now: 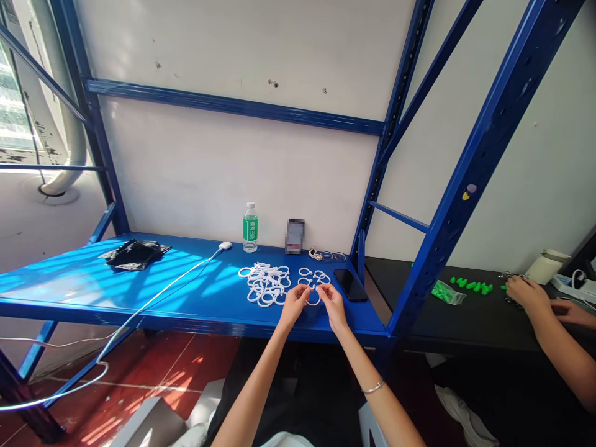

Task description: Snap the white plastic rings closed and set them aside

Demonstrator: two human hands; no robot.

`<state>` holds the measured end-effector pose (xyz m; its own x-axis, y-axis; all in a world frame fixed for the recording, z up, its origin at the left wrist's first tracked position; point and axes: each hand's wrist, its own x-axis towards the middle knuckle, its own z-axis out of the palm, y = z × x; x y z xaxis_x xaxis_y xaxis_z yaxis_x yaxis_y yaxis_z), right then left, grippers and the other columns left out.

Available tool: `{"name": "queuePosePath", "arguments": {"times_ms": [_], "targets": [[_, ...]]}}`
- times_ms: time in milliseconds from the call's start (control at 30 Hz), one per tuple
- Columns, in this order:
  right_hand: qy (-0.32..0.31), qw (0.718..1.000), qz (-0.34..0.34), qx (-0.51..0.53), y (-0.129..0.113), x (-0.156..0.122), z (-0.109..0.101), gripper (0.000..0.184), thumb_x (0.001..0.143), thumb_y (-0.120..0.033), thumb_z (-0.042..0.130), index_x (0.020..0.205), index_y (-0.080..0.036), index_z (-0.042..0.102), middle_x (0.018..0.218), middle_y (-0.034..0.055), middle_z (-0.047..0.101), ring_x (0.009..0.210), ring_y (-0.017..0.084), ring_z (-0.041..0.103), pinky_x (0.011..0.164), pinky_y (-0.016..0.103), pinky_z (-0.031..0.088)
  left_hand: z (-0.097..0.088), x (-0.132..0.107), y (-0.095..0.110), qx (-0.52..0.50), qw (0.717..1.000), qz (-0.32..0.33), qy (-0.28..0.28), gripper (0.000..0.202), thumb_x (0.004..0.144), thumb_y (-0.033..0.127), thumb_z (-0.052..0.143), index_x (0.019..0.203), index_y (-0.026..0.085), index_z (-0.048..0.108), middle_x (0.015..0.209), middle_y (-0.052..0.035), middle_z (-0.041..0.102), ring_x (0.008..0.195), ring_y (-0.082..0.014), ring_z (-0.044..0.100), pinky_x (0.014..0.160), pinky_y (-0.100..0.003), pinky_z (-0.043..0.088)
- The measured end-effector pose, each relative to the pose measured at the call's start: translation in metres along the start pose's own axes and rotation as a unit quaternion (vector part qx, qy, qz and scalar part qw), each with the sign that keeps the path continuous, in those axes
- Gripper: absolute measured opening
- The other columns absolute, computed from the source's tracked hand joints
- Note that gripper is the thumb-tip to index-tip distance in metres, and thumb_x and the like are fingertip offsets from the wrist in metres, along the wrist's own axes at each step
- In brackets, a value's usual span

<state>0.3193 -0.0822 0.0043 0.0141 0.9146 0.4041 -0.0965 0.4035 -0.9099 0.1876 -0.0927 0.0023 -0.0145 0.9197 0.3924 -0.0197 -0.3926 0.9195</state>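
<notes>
With fingertips pinched, my left hand (297, 302) and my right hand (332, 303) face each other close above the blue table (195, 310). Between them is a thin white ring (315, 303), gripped from both sides; its upper part is partly hidden by my fingers. To the left of my left hand lies a tangled pile of white rings (266, 284). Several separate white rings (305, 272) rest just beyond my hands. A black phone (350, 285) lies flat to the right of my right hand.
A water bottle (250, 228) and a small upright box (295, 237) stand at the back. Glasses (333, 255), a black plastic bag (136, 254) and a white cable (162, 299) also lie there. Blue posts (465, 180) frame the table. Another person's hands (528, 295) work right, near green pieces (472, 285).
</notes>
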Motion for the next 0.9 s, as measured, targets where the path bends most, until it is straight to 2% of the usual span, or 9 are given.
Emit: {"name": "queuePosePath", "arguments": {"times_ms": [200, 333, 433, 600, 733, 900], "targets": [[-0.02, 0.999, 0.024, 0.034, -0.001, 0.0, 0.0, 0.032, 0.071, -0.046, 0.07, 0.087, -0.019, 0.063, 0.079, 0.0031, 0.064, 0.073, 0.017, 0.059, 0.066, 0.027, 0.046, 0.0, 0.0, 0.001, -0.007, 1.0, 0.0, 0.0, 0.038, 0.079, 0.051, 0.054, 0.077, 0.015, 0.062, 0.059, 0.0011, 0.052, 0.055, -0.0113, 0.047, 0.051, -0.021, 0.038], [-0.051, 0.998, 0.033, 0.028, -0.007, -0.001, 0.001, 0.038, 0.073, -0.048, 0.067, 0.097, -0.019, 0.067, 0.083, 0.0054, 0.067, 0.074, 0.018, 0.059, 0.065, 0.027, 0.047, 0.0, -0.002, 0.004, -0.005, 1.0, -0.008, -0.01, 0.038, 0.079, 0.051, 0.053, 0.078, 0.015, 0.063, 0.067, -0.0023, 0.06, 0.059, -0.0127, 0.05, 0.052, -0.021, 0.039], [-0.057, 0.998, 0.032, 0.024, -0.01, -0.002, 0.002, 0.037, 0.074, -0.049, 0.066, 0.095, -0.018, 0.069, 0.081, 0.0057, 0.068, 0.072, 0.018, 0.06, 0.065, 0.028, 0.047, 0.0, -0.002, 0.005, 0.002, 1.0, -0.013, -0.013, 0.039, 0.078, 0.053, 0.054, 0.079, 0.015, 0.064, 0.07, -0.0032, 0.061, 0.063, -0.0143, 0.052, 0.052, -0.021, 0.039], [-0.055, 0.998, 0.021, 0.032, -0.005, -0.002, 0.001, 0.034, 0.073, -0.048, 0.067, 0.089, -0.018, 0.068, 0.082, 0.0054, 0.067, 0.07, 0.017, 0.059, 0.067, 0.028, 0.048, 0.0, -0.001, 0.005, -0.009, 1.0, -0.012, -0.004, 0.039, 0.077, 0.053, 0.055, 0.081, 0.015, 0.063, 0.064, -0.0002, 0.056, 0.059, -0.0131, 0.051, 0.052, -0.022, 0.039], [-0.04, 0.998, 0.013, 0.046, 0.001, 0.0, 0.0, 0.031, 0.073, -0.047, 0.068, 0.087, -0.019, 0.066, 0.082, 0.0052, 0.067, 0.073, 0.018, 0.06, 0.072, 0.03, 0.049, 0.001, -0.002, 0.007, -0.025, 0.999, -0.024, 0.007, 0.038, 0.075, 0.051, 0.059, 0.09, 0.016, 0.061, 0.062, 0.0027, 0.052, 0.056, -0.0114, 0.05, 0.052, -0.021, 0.04], [-0.014, 0.998, 0.015, 0.055, 0.001, 0.001, -0.001, 0.032, 0.071, -0.045, 0.071, 0.088, -0.019, 0.064, 0.086, 0.0063, 0.066, 0.081, 0.021, 0.063, 0.078, 0.033, 0.05, 0.002, -0.004, 0.009, -0.022, 1.0, -0.007, -0.016, 0.047, 0.071, 0.045, 0.068, 0.108, 0.018, 0.054, 0.065, 0.0041, 0.053, 0.06, -0.011, 0.051, 0.058, -0.022, 0.043]]}}
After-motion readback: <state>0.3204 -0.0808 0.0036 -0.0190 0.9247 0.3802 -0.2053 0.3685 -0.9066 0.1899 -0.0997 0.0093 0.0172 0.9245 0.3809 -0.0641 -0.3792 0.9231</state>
